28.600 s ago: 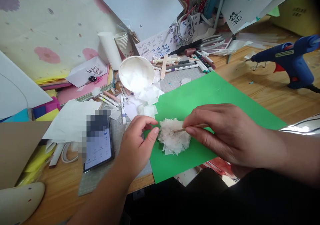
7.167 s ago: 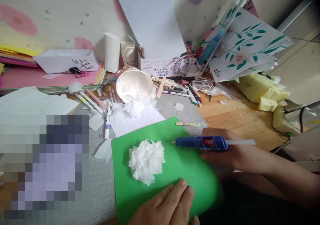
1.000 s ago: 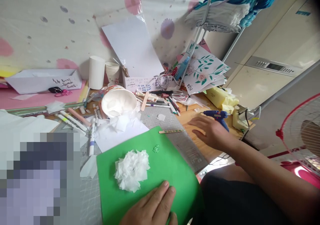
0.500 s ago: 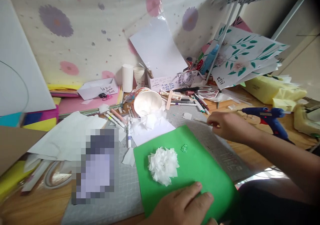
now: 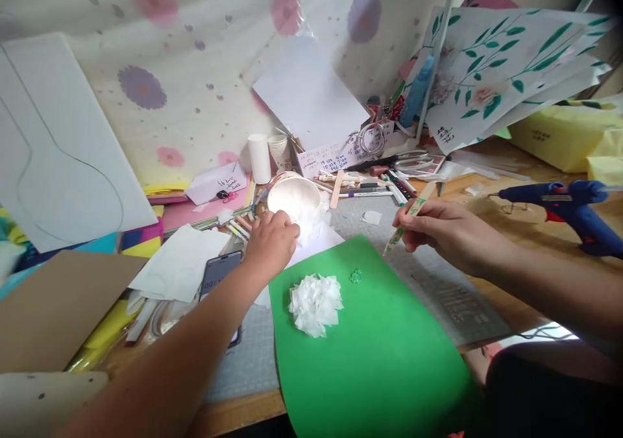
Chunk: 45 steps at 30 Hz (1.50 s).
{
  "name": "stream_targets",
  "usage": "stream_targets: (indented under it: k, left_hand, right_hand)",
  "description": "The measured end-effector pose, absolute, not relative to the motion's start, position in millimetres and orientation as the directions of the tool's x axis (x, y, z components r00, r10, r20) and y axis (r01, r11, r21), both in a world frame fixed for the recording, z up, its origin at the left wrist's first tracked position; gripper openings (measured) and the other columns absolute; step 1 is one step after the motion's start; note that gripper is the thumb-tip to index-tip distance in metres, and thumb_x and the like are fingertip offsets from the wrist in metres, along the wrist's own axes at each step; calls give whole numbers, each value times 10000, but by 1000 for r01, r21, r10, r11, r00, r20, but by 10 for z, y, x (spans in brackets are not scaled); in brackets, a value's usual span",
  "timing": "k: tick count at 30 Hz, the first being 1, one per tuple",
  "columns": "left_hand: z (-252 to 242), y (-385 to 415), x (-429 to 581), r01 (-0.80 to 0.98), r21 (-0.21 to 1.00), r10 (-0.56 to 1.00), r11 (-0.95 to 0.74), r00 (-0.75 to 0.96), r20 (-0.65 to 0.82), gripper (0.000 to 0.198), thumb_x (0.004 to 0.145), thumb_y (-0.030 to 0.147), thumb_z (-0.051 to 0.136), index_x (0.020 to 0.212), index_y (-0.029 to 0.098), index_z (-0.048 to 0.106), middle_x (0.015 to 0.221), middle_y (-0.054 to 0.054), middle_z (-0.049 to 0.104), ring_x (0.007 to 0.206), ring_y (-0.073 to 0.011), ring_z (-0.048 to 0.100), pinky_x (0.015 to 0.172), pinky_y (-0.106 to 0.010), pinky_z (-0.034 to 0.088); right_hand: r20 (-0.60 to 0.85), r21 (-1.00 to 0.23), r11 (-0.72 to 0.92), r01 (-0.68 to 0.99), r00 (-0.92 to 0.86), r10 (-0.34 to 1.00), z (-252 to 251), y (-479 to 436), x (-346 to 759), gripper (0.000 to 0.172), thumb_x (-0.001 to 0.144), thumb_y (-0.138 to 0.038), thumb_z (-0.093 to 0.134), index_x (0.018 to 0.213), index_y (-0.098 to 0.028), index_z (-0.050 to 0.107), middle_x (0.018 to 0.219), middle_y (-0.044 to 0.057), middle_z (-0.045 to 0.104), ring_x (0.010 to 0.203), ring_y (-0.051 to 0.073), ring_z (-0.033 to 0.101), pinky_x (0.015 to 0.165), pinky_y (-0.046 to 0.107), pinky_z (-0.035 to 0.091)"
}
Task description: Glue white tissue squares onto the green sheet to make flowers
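Note:
My right hand (image 5: pixel 433 227) holds a flat wooden stick (image 5: pixel 413 214) with green marks, its lower tip just past the upper right edge of a green sheet (image 5: pixel 370 360). Fingers curled together, my left hand (image 5: pixel 272 240) is in front of a white paper cup lying on its side (image 5: pixel 293 194), beside white tissue pieces (image 5: pixel 311 227); what its fingertips pinch is too small to make out. A ruffled white paper flower (image 5: pixel 316 305) lies on the green sheet. To its upper right is a small patch of clear glue (image 5: pixel 356 276).
A blue glue gun (image 5: pixel 559 198) lies at the right. Pens and scissors (image 5: pixel 413 161) spread along the back. A phone (image 5: pixel 221 272) is partly under my left forearm. White cups (image 5: pixel 259 159) stand behind, and a brown board (image 5: pixel 63 302) is at the left.
My left hand has left the green sheet and moved up to the tissue pieces by the cup. My right hand has turned, with the stick now upright and closer to the sheet. The view has shifted.

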<state>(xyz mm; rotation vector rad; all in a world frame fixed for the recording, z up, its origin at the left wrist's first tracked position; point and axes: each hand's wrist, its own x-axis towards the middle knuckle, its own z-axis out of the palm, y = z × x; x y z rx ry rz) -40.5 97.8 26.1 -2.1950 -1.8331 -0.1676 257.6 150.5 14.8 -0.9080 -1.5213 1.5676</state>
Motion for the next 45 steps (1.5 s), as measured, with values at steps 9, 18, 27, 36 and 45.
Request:
stream_targets:
  k: [9,18,27,36,45]
  left_hand:
    - [383,808,206,981,160,966,-105,63,250,130,812,203,575,740,206,683,885,-33,619,893,-210,553,816,-355,426]
    - [222,794,365,925,324,975,-200,155,158,112,828,214,609,739,198,676,804,2,639,803,-156,595,747,-284,447]
    - [192,798,358,960,-59,880,-275,275,386,133,865,261,591,795,232,701,780,-16,653,790,-210,556,733,-349,371]
    - [158,830,461,957,133,966,-257,251,61,91,827,269,642,762,257,706,813,10,656,830,-203,573,767,-351,385]
    - [152,864,437,941,226,967,-250,252,21,97,833,242,623,776,246,701,828,1,647,831,-187,585,776,-323,423]
  right_hand:
    - [5,-992,-46,-117,-402,915,136,1718,2292,200,791,-348,624,739,-155,609,593,5,574,520,107,541,508,233,470]
    - [26,-991,-38,-126,-469,883,-135,1707,1956,213,842,-325,574,712,-156,563,538,-24,531,427,87,495,425,207,408]
    - [92,-987,42,-158,-325,941,-184,1717,1977,222,893,-349,489,759,-176,522,598,-30,500,438,81,483,431,213,424]
    - [155,-986,163,-25,-479,864,-141,1664,1993,208,860,-217,497,666,-158,545,517,-48,478,450,74,439,441,199,346]
    - [159,-963,253,88,-575,803,-115,1675,1972,206,823,-242,523,640,-152,557,537,-46,494,493,78,435,518,214,348]
